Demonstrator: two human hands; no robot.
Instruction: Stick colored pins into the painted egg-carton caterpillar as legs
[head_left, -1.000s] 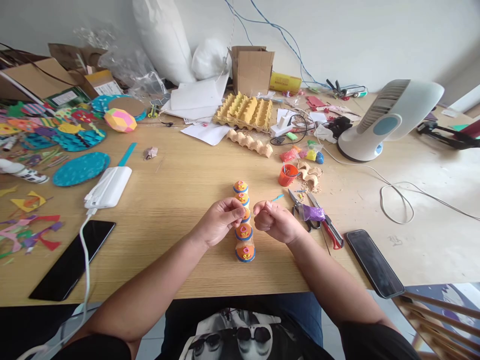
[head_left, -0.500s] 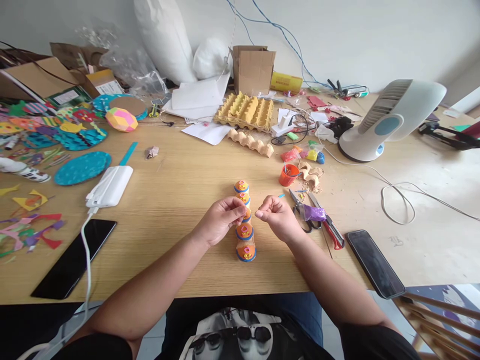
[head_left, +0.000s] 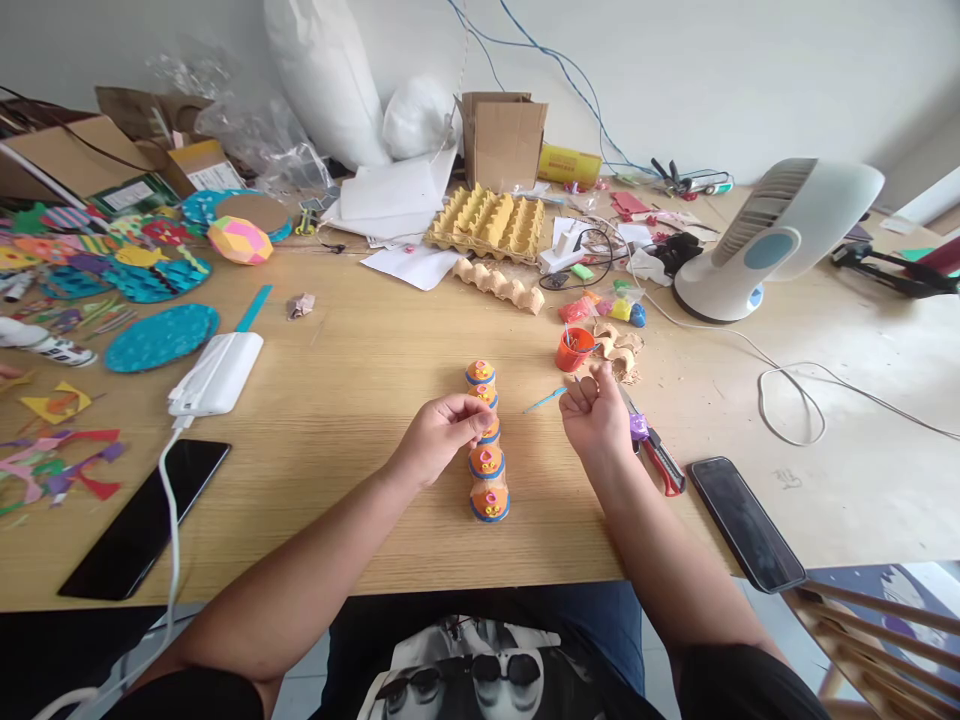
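A strip of egg-carton cups [head_left: 490, 462] runs away from me, its domes covered in orange clay with blue rims and small pink and yellow shapes. My left hand [head_left: 441, 437] is closed in a pinch beside the middle domes and partly covers them. Whatever lies between its fingertips is too small to make out. To the right of the strip, my right hand [head_left: 596, 415] is curled closed over the scissors, mostly hiding them; its grip is unclear. A thin blue stick tool [head_left: 545, 399] lies just left of it. Beyond the hand stands a small red cup [head_left: 574, 349] with tools in it.
Right of my right hand lie a red utility knife [head_left: 666, 465] and a phone [head_left: 748, 522]. A white fan [head_left: 772, 240] stands at the back right. On the left are a white power bank [head_left: 217, 375], a black tablet-like device [head_left: 146, 520] and paper scraps [head_left: 64, 460].
My right hand has moved right, away from the strip, to over the scissors and near the red cup. The blue stick tool now shows fully. My left hand has stayed nearly still.
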